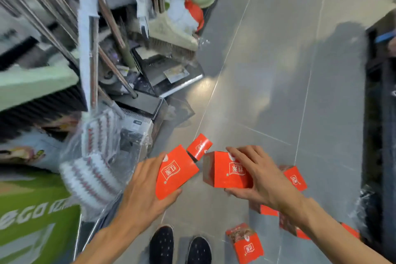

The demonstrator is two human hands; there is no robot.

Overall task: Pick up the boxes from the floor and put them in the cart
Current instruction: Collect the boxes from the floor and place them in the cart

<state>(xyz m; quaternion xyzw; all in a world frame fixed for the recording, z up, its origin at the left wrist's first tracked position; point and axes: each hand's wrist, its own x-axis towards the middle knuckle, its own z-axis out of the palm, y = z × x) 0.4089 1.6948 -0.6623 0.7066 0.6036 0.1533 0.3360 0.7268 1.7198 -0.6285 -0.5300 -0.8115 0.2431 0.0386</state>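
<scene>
left hand (147,186) and right hand (257,176) each grip a red box (225,171).

The grey tiled floor (267,70) carried 4 red boxes (246,244) at the near right, 2 dark shoes (180,246) near centre, and cluttered brooms (171,34) and dustpans (171,75) far left.

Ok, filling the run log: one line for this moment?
left hand: holds red box | right hand: holds red box | more boxes on floor
</scene>
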